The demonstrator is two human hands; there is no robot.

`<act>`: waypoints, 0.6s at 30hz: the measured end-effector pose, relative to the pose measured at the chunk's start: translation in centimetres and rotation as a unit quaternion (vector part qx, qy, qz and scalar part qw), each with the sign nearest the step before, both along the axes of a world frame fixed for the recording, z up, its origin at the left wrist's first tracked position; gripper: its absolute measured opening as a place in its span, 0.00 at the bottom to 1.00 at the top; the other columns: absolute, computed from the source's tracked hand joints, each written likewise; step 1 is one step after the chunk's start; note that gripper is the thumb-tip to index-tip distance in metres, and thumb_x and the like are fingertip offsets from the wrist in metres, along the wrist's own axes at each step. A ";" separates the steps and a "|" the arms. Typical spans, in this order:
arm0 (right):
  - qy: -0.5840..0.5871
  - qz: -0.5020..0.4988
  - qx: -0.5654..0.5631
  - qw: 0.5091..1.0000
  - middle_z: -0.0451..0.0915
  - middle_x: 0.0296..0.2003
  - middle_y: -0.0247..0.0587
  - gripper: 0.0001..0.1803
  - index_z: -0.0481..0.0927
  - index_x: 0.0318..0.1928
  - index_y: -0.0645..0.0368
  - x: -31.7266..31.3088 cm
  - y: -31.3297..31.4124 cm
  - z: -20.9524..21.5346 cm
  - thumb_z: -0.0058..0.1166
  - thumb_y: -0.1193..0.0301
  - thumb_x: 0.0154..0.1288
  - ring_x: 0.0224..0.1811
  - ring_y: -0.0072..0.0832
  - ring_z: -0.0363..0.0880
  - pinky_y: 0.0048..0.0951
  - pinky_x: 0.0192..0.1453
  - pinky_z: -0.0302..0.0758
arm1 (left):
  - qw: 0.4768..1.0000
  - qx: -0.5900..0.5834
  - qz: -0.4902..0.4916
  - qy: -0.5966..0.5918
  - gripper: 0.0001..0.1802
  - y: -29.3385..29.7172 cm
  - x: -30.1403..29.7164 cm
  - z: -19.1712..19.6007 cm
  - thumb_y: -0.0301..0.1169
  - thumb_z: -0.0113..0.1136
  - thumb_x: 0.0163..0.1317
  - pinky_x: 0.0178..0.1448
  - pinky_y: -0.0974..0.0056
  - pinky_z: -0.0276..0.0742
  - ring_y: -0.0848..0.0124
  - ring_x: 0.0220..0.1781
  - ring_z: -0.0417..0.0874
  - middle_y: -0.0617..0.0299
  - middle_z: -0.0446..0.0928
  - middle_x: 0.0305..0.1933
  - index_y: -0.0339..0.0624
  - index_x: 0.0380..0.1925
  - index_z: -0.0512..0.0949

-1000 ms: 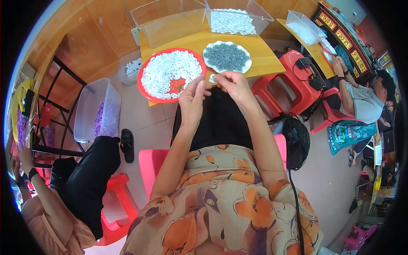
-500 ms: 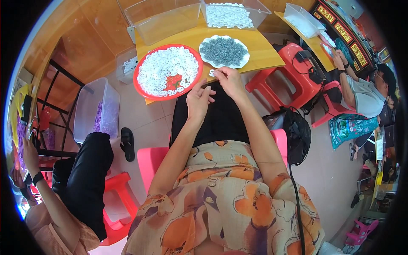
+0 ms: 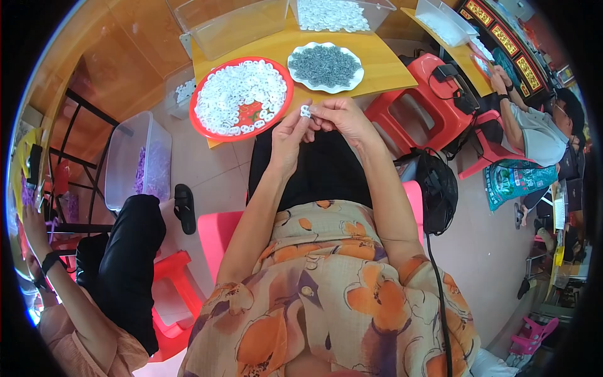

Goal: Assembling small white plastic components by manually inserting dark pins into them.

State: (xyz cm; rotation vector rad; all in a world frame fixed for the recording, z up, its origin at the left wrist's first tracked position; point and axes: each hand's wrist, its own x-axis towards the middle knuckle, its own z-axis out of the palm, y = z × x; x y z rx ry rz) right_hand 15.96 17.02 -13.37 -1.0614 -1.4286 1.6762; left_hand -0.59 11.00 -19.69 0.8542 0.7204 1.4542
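A small white plastic piece with two round holes (image 3: 305, 111) is pinched between my fingers just off the table's near edge. My left hand (image 3: 287, 139) grips it from the left, fingers curled. From the right, my right hand (image 3: 344, 119) closes thumb and fingers on the same piece; whether a second tiny part is in those fingers is hidden. Close to my left hand lies a round red tray (image 3: 197, 113) heaped with similar white pieces, its patterned bottom bare near me. Beyond my hands stands a white scalloped plate (image 3: 358, 79) full of small grey parts.
Clear plastic bins (image 3: 239, 31) stand along the back of the yellow table (image 3: 388, 70). A red stool (image 3: 433, 103) with a black device is at right, above a black bag (image 3: 440, 195). Left, a person works beside a bin of purple pieces (image 3: 139, 160); another person sits far right.
My hands have come together around the white piece, which moved slightly left, and my left hand now grips it. The view has shifted a little. The person at left has moved a hand.
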 end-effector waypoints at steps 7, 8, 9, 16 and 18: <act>0.017 0.017 -0.009 1.000 0.81 0.26 0.30 0.13 0.88 0.34 0.63 -0.1 -0.9 1.8 0.66 0.67 0.74 0.24 0.14 0.71 0.18 0.30 0.65 | 1.000 0.026 0.004 -0.005 0.23 -0.3 -0.2 0.8 0.33 0.60 0.79 0.44 0.74 0.73 0.82 0.38 0.79 0.69 0.83 0.41 0.37 0.69 0.78; 0.026 0.009 -0.014 1.000 0.82 0.26 0.30 0.13 0.88 0.33 0.63 -0.1 -1.0 1.9 0.67 0.66 0.73 0.24 0.14 0.72 0.19 0.30 0.67 | 1.000 0.028 0.006 -0.009 0.22 -0.2 -0.2 1.0 0.32 0.60 0.79 0.44 0.74 0.74 0.82 0.39 0.79 0.69 0.83 0.41 0.37 0.69 0.78; 0.026 0.008 -0.014 1.000 0.82 0.26 0.30 0.13 0.88 0.33 0.63 0.0 -1.0 1.9 0.67 0.66 0.73 0.24 0.14 0.72 0.19 0.30 0.67 | 0.999 0.030 0.007 -0.013 0.22 -0.2 -0.1 1.1 0.32 0.60 0.79 0.44 0.74 0.74 0.82 0.39 0.79 0.69 0.83 0.41 0.38 0.69 0.78; 0.074 0.014 -0.036 0.997 0.83 0.27 0.31 0.13 0.88 0.35 0.63 -0.3 -1.1 2.2 0.66 0.66 0.75 0.24 0.13 0.72 0.19 0.29 0.66 | 0.999 0.037 0.015 -0.027 0.21 -0.3 0.2 1.5 0.32 0.59 0.80 0.43 0.75 0.75 0.83 0.39 0.79 0.69 0.83 0.42 0.38 0.69 0.78; 0.070 0.009 -0.032 0.997 0.83 0.27 0.31 0.13 0.88 0.35 0.63 -0.3 -1.0 1.8 0.66 0.66 0.75 0.24 0.13 0.72 0.19 0.29 0.66 | 0.999 0.040 0.012 -0.034 0.22 -0.3 0.4 1.5 0.32 0.59 0.80 0.42 0.75 0.74 0.83 0.39 0.79 0.69 0.83 0.41 0.39 0.70 0.78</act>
